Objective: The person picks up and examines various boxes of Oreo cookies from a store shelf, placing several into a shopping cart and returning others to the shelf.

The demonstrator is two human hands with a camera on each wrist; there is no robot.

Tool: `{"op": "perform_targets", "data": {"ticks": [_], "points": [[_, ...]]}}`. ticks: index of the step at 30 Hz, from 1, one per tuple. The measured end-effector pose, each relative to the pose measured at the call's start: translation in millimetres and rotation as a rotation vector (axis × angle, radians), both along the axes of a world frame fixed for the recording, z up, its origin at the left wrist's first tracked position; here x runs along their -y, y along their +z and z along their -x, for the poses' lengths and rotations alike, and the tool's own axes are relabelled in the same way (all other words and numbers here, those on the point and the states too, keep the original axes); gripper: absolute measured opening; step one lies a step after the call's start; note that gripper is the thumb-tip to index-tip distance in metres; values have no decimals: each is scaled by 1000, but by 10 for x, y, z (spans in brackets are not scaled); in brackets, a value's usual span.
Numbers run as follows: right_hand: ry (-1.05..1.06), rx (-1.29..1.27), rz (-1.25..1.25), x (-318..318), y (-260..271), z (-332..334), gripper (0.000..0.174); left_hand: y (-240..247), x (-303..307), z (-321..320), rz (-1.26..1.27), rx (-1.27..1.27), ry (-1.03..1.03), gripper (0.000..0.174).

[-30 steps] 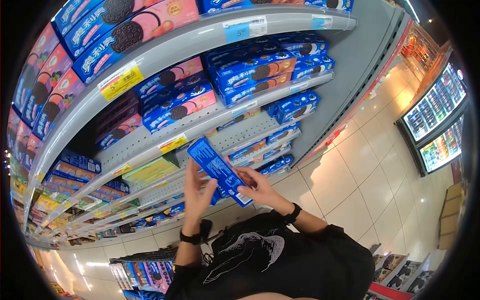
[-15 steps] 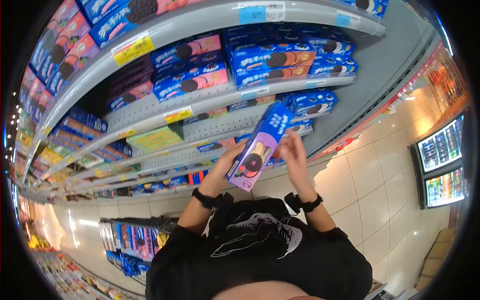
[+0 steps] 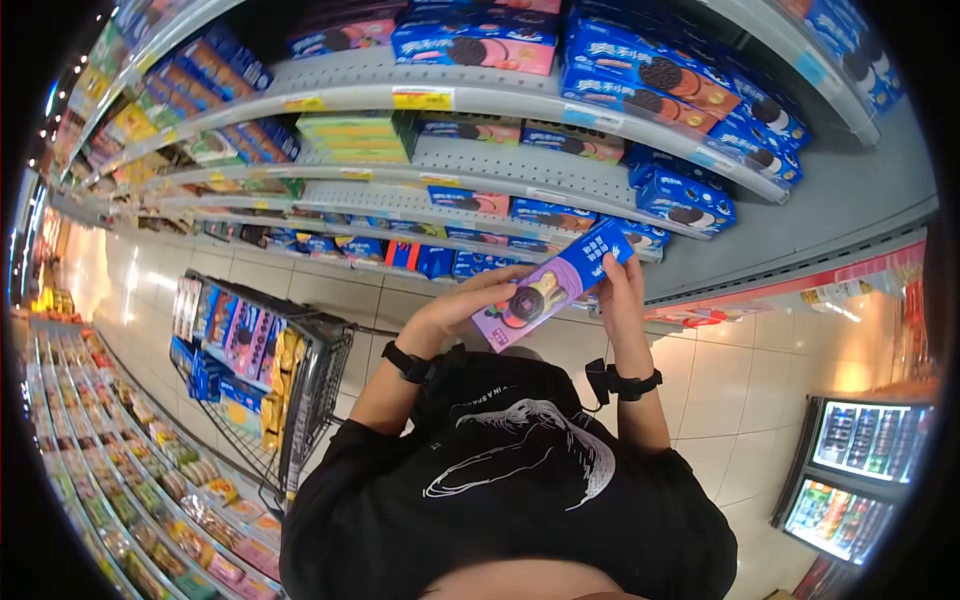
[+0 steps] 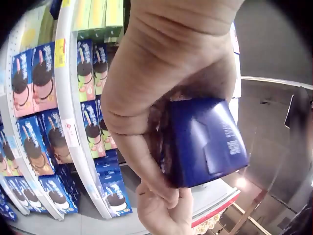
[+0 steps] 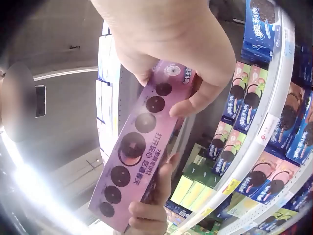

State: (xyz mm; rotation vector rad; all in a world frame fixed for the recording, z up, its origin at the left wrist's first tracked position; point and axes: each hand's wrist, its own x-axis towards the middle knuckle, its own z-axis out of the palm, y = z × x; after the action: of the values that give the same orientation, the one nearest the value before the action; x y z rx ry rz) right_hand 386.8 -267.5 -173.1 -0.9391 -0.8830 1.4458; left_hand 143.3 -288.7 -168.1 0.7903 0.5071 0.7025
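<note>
Stocked shelves (image 3: pixel 500 108) run across the space ahead of you, with a cart (image 3: pixel 318 350) off to your left. Your box (image 3: pixel 553 290) is in the air before your chest, tilted, probably held by its ends to steady it and leave the printed face readable. Your left hand (image 3: pixel 462 305) curls round the lower end, your right hand (image 3: pixel 624 300) pinches the blue upper one; each grip is closed to the box's thickness, forearms angling inward.
</note>
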Motion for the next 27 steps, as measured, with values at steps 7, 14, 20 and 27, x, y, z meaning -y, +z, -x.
{"op": "perform_targets", "data": {"ticks": [7,14,20,27], "points": [[-90,1,62,236,-190,167,46,-183,442,253,-40,-197,491,46],[0,50,117,929,-358,569,40,-313,1309,625,15,-189,726,39],[20,90,171,1629,-506,893,45,-504,2068,871,180,-64,814,47],[57,106,131,2116,-531,792,43,-489,2434,880,188,20,771,48]]}}
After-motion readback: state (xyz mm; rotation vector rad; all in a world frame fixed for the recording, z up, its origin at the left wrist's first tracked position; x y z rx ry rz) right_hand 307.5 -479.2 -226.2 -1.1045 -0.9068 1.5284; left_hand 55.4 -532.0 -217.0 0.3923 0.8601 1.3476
